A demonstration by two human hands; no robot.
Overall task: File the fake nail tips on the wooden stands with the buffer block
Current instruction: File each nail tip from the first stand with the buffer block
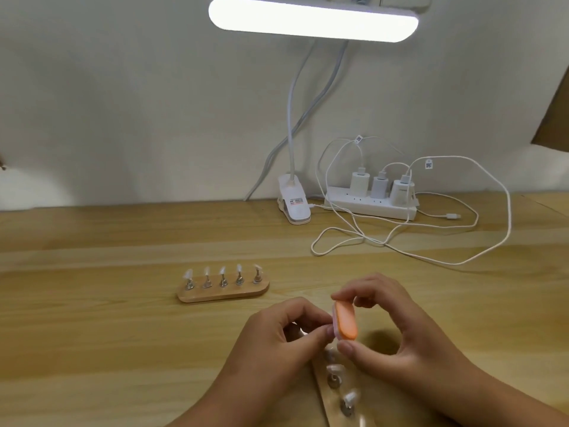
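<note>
My right hand (397, 328) pinches an orange buffer block (345, 321) by its two ends, thumb below and fingers above. My left hand (283, 337) pinches a small nail tip holder right beside the block's left face; the tip itself is hidden by my fingers. Below my hands lies a wooden stand (326, 392) running toward me, with clear nail tips (349, 397) on metal pegs. A second wooden stand (223, 293) sits further back on the left with several clear tips (222, 271) upright in a row.
A wooden table (107, 318) carries everything. At the back stand a white clip lamp (294, 208) with a lit bar, and a white power strip (371, 204) with three chargers. Loose white cables (431, 251) loop across the right.
</note>
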